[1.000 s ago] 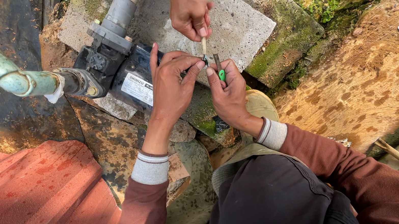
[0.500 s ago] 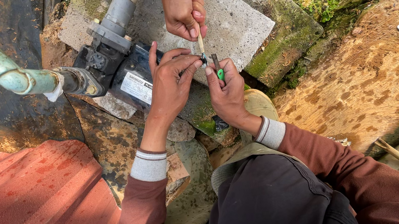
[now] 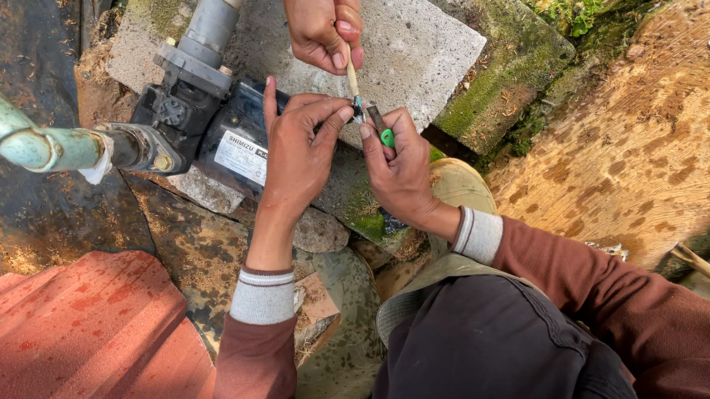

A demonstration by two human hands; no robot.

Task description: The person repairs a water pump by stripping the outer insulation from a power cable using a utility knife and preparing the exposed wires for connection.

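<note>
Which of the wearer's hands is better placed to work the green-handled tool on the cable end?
Probably the right hand: it already grips the small green-handled tool, tip at the thin cable. The left hand pinches the cable end.

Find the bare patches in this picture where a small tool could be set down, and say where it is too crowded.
Free: the grey concrete block right of the other person's hand, and the red corrugated sheet beside the left sleeve. Crowded: around the pump, where the left hand, right hand and thin cable meet.
</note>
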